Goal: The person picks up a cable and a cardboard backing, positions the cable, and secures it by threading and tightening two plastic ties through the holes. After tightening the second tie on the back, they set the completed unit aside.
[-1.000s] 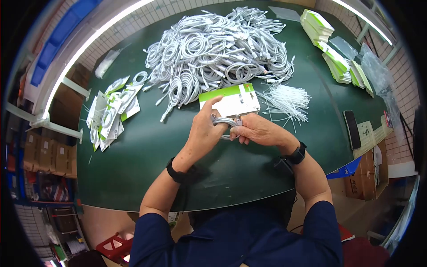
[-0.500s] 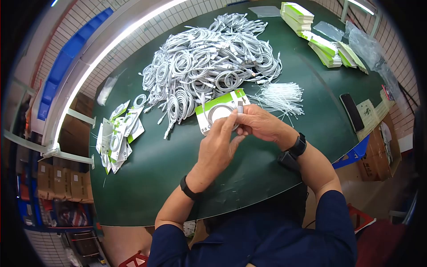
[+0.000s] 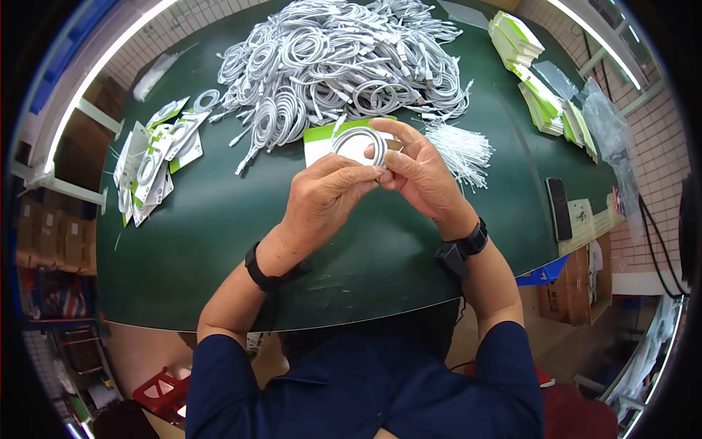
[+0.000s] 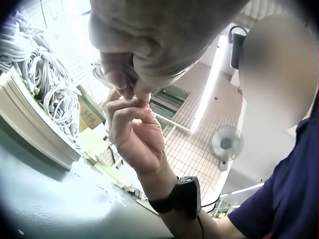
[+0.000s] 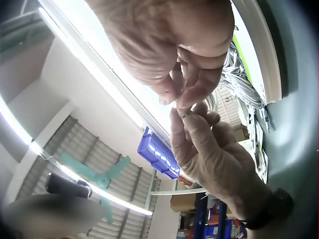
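Note:
A coiled grey-white cable (image 3: pixel 358 132) is held up between both hands, in front of a stack of white-and-green cards (image 3: pixel 316 137). My left hand (image 3: pixel 322 194) pinches the coil's lower right side between thumb and fingers. From the other side my right hand (image 3: pixel 428 179) grips the same spot, its fingertips meeting those of the left. In the right wrist view, a small dark bit shows at the meeting fingertips (image 5: pixel 187 115). One white plug end (image 3: pixel 339 124) sticks up at the coil's left. The fingers hide part of the coil.
A big heap of coiled cables (image 3: pixel 322 66) lies beyond the cards. White cable ties (image 3: pixel 461 154) are spread to the right. Carded cables (image 3: pixel 150 164) are piled at the left. More cards (image 3: pixel 541 106), a plastic bag (image 3: pixel 610 124) and a phone (image 3: pixel 559 208) lie at the right.
The left hand has come from over the coil to its lower right side. The right hand's fingers have spread behind the coil. The head view has shifted.

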`<state>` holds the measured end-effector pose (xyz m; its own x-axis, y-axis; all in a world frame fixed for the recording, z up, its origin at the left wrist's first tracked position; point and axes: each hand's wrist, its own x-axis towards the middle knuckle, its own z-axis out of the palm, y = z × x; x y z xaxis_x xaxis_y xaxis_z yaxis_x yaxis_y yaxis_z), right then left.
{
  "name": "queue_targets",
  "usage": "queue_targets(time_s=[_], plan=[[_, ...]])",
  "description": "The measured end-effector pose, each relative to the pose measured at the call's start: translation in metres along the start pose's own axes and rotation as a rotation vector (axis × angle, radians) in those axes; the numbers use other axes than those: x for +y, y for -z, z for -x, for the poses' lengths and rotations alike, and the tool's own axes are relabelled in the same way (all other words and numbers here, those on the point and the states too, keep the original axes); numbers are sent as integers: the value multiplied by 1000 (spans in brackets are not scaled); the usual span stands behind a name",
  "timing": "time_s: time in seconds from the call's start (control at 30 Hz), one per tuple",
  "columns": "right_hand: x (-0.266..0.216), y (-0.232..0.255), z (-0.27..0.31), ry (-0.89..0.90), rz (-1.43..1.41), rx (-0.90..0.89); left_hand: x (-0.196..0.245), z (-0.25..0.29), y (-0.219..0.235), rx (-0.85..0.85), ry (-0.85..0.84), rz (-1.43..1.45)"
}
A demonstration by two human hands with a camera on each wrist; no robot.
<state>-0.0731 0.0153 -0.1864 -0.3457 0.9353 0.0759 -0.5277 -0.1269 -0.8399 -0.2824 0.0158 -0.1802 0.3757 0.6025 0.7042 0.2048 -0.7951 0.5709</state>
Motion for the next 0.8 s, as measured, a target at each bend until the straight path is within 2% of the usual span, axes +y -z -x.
queue_targets(time_s=[0.13,0.23,0.33,0.47,0.57,0.67,0.7,0.8], plan=[[-7,-7,1,49,341,-2,-5,0,7,5,7,15],[0,2,-1,256,502,-11,-8,-3,14,-5,-12,14],[-7,4,-1,516,1034,-34,-9,-7,21,-36,-61,32],[-18,0,0,589,1133,-94,-8,-8,24,-119,-102,20],[-24,-10,4,502,1089,-111,-4,-8,24,-175,-137,-38],[-18,-5,1,531,1148,-239,-3,-6,22,-199,-198,-67],[-19,-8,1,520,1130,-219,-3,-6,22,-221,-197,-74],[-25,-4,4,347,1135,-250,-5,-6,23,-285,-201,-97]])
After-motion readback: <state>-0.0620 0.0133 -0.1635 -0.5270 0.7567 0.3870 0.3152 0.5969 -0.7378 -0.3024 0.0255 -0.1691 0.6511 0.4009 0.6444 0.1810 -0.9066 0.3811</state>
